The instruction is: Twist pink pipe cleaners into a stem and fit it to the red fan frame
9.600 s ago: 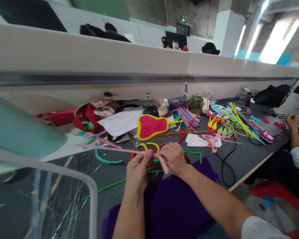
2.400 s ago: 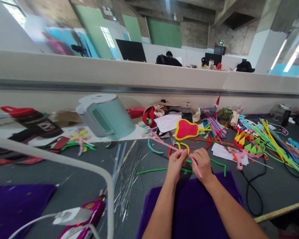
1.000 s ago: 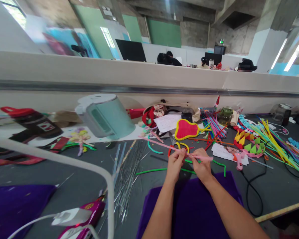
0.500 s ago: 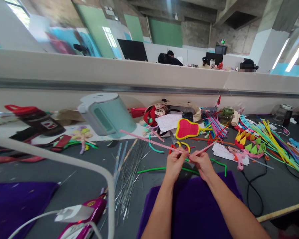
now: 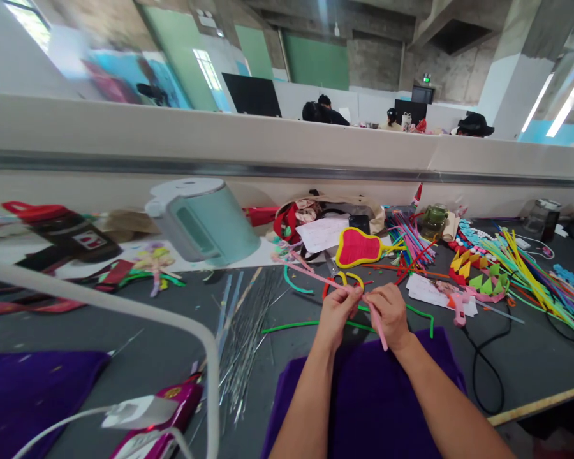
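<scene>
A pink pipe cleaner (image 5: pixel 318 276) runs between my two hands over the purple cloth (image 5: pixel 377 395). My left hand (image 5: pixel 337 311) pinches it, with one long length reaching up and left. Close beside it, my right hand (image 5: pixel 387 312) is closed on the pink strand, whose short end points down toward the cloth. Bent green pipe cleaners (image 5: pixel 291 326) lie on the grey table behind and beside the hands. Just beyond my fingers are scissors (image 5: pixel 354 278) with yellow and red handles and a pink paddle shape (image 5: pixel 360 247) edged in yellow.
A pale green kettle (image 5: pixel 210 220) and a dark bottle (image 5: pixel 71 233) stand at the back left. Silvery wires (image 5: pixel 249 344) lie left of the cloth. At right are a pink glue gun (image 5: pixel 459 309), its black cable and coloured pipe cleaners (image 5: pixel 540 280). A white curved bar crosses the left foreground.
The short pink end at my right hand has swung from pointing up and right to pointing down. The long left length has shifted right. My right hand has turned.
</scene>
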Demonstrator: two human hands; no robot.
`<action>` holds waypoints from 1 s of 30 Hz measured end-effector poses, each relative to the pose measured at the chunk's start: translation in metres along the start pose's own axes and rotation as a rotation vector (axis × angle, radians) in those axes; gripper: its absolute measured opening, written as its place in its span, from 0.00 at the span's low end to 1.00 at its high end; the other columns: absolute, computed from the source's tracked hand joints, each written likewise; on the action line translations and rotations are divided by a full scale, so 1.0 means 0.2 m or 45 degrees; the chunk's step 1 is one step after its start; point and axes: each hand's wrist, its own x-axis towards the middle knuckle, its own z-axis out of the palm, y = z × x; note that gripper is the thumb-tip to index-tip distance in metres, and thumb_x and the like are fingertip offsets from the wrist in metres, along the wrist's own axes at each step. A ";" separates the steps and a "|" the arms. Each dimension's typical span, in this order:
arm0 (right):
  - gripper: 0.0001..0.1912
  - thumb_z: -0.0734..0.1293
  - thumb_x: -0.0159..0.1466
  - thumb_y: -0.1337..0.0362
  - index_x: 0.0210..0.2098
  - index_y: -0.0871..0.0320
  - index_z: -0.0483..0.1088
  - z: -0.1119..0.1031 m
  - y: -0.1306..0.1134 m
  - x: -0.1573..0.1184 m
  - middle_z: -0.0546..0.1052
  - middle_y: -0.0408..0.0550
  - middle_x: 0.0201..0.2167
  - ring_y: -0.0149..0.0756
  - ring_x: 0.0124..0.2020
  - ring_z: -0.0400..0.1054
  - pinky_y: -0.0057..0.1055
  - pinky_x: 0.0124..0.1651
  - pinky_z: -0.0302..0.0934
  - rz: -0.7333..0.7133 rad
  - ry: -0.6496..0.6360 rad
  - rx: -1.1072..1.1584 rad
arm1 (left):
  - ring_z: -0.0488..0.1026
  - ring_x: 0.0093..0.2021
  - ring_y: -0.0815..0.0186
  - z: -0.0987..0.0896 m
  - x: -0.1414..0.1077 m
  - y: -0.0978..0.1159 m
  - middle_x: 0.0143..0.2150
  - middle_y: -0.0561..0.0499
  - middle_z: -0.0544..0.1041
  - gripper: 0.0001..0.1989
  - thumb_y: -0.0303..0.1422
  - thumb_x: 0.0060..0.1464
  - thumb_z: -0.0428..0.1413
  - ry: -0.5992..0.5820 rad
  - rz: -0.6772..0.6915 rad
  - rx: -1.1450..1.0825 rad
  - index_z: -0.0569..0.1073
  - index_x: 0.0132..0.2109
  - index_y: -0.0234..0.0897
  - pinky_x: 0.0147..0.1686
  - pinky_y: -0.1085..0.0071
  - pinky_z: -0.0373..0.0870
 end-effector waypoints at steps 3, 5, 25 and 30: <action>0.08 0.64 0.62 0.64 0.27 0.56 0.72 0.02 -0.01 0.01 0.73 0.47 0.26 0.37 0.32 0.64 0.35 0.38 0.58 0.241 -0.006 0.239 | 0.55 0.18 0.75 -0.01 0.00 0.01 0.17 0.58 0.61 0.16 0.42 0.44 0.62 0.025 0.110 0.054 0.68 0.23 0.35 0.19 0.77 0.51; 0.08 0.67 0.58 0.62 0.24 0.56 0.71 0.04 -0.02 0.02 0.72 0.45 0.23 0.35 0.29 0.64 0.33 0.35 0.58 0.543 -0.011 0.528 | 0.58 0.20 0.74 -0.02 0.00 0.01 0.19 0.57 0.64 0.15 0.40 0.45 0.62 0.029 0.211 0.095 0.69 0.23 0.35 0.21 0.76 0.53; 0.08 0.63 0.63 0.66 0.29 0.56 0.72 0.01 -0.01 0.01 0.73 0.48 0.26 0.37 0.32 0.64 0.35 0.38 0.60 0.095 0.034 0.179 | 0.55 0.18 0.75 0.01 -0.01 0.01 0.18 0.58 0.62 0.17 0.43 0.45 0.62 -0.009 0.075 0.024 0.69 0.23 0.34 0.20 0.77 0.52; 0.10 0.70 0.54 0.59 0.22 0.57 0.70 0.04 -0.03 0.03 0.70 0.42 0.20 0.32 0.25 0.63 0.29 0.31 0.58 0.851 -0.019 0.854 | 0.60 0.23 0.73 0.00 -0.01 0.04 0.21 0.56 0.65 0.14 0.39 0.47 0.61 -0.003 0.313 0.125 0.71 0.24 0.34 0.24 0.76 0.56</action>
